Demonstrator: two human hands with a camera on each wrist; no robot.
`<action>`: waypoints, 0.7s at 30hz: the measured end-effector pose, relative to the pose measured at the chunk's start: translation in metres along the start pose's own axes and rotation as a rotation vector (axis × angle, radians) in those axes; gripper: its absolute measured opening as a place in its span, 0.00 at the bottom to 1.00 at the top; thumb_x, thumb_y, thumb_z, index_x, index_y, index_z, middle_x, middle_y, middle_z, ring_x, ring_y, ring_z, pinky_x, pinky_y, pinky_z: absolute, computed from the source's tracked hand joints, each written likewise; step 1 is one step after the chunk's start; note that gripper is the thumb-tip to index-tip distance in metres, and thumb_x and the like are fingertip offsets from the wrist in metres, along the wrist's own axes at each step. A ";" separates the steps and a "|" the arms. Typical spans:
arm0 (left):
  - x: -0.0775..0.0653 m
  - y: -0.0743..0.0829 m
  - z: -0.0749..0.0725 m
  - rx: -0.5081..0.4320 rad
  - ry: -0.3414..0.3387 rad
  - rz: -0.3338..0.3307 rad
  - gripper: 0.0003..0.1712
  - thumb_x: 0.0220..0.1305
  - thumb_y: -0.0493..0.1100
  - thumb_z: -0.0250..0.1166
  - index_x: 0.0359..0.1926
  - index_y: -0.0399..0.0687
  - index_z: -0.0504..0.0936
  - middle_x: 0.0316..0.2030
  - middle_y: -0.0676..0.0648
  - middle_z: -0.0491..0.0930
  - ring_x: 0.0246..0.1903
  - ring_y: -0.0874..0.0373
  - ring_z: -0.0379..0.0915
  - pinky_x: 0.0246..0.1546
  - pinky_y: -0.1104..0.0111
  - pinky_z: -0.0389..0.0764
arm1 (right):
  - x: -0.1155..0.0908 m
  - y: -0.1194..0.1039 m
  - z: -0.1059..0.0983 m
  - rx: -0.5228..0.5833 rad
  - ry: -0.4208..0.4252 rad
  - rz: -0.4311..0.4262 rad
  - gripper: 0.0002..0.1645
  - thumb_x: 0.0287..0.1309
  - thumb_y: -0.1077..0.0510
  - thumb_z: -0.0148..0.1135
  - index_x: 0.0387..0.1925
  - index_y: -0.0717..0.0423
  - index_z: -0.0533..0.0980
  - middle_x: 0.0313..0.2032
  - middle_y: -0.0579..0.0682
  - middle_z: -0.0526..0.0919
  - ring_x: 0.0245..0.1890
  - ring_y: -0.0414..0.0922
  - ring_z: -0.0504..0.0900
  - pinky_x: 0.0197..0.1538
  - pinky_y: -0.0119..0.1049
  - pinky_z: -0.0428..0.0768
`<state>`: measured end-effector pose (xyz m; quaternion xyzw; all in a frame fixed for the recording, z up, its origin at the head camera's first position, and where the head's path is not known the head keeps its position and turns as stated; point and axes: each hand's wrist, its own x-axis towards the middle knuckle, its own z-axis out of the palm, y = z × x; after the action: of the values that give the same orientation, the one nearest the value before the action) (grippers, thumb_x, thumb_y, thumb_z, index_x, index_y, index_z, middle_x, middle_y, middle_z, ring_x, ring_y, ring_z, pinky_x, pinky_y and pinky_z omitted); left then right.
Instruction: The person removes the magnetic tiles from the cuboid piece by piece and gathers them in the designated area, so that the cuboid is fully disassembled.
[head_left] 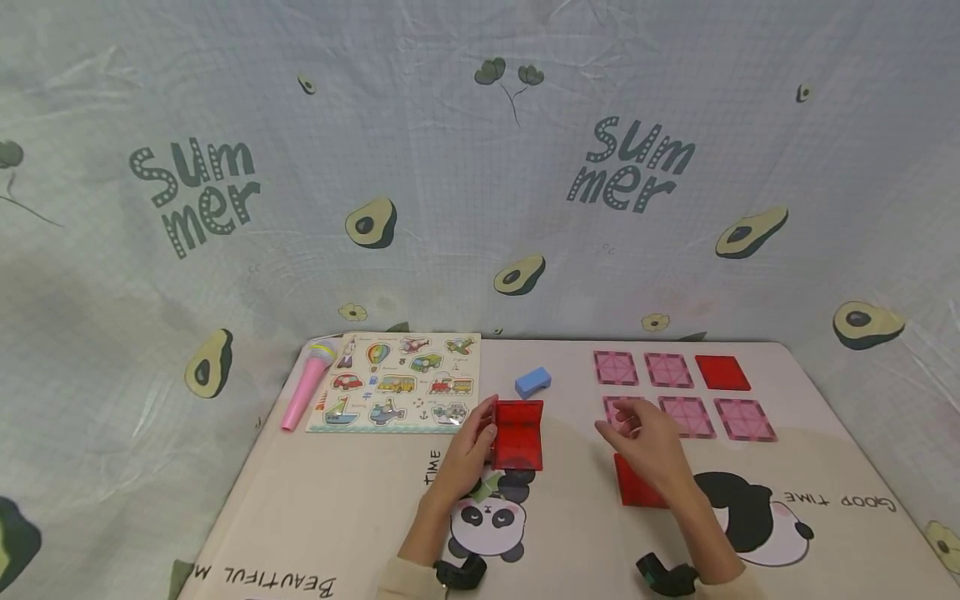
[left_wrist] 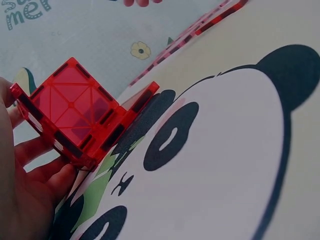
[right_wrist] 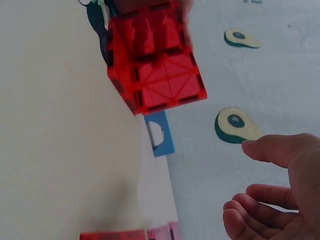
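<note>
Several red magnetic tiles (head_left: pixel 518 442) are joined into a partly built box shape, with a floor, a back wall and a left wall. My left hand (head_left: pixel 467 454) holds it at the left wall, fingers spread along the outside of that tile (left_wrist: pixel 52 132). My right hand (head_left: pixel 651 442) hovers to the right with loosely bent fingers and nothing between them. Beneath it a loose red tile (head_left: pixel 632 487) is partly covered by the hand and wrist. In the right wrist view, my right hand (right_wrist: pixel 280 190) is apart from the red build (right_wrist: pixel 157 60).
Pink tiles (head_left: pixel 670 371) lie in two rows at the back right, with a red tile (head_left: pixel 723 372) at the end of one. A blue block (head_left: pixel 533 382) sits behind the build. At the back left are a picture puzzle board (head_left: pixel 397 383) and a pink toy microphone (head_left: pixel 306 390).
</note>
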<state>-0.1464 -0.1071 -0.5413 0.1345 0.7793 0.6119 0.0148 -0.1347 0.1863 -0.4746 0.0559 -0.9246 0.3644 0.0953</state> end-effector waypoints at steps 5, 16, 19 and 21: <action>-0.001 -0.001 0.000 0.007 0.002 0.017 0.30 0.78 0.45 0.48 0.77 0.53 0.58 0.70 0.43 0.68 0.68 0.42 0.68 0.60 0.50 0.81 | 0.009 -0.010 0.012 0.003 0.002 -0.021 0.30 0.57 0.49 0.72 0.57 0.60 0.77 0.42 0.56 0.83 0.37 0.44 0.80 0.40 0.25 0.82; -0.001 0.000 0.000 0.028 0.002 0.008 0.30 0.78 0.46 0.48 0.77 0.52 0.57 0.69 0.43 0.68 0.67 0.42 0.69 0.61 0.48 0.80 | 0.025 -0.026 0.037 0.035 0.004 -0.106 0.30 0.53 0.51 0.75 0.55 0.60 0.78 0.44 0.58 0.85 0.39 0.47 0.83 0.42 0.35 0.88; -0.001 0.000 0.000 0.025 0.002 0.009 0.30 0.77 0.45 0.48 0.77 0.52 0.57 0.69 0.42 0.68 0.67 0.42 0.68 0.61 0.48 0.80 | 0.028 -0.028 0.043 0.050 -0.008 -0.107 0.31 0.54 0.51 0.74 0.57 0.60 0.77 0.45 0.58 0.85 0.40 0.48 0.83 0.43 0.38 0.88; -0.001 0.001 0.000 0.026 0.003 0.012 0.30 0.77 0.44 0.48 0.77 0.52 0.57 0.69 0.42 0.68 0.67 0.42 0.69 0.61 0.48 0.80 | 0.030 -0.028 0.047 0.061 -0.016 -0.108 0.31 0.54 0.51 0.74 0.57 0.60 0.77 0.46 0.58 0.85 0.41 0.48 0.83 0.45 0.39 0.89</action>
<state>-0.1456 -0.1075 -0.5408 0.1381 0.7865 0.6019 0.0081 -0.1651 0.1323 -0.4831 0.1114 -0.9095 0.3864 0.1054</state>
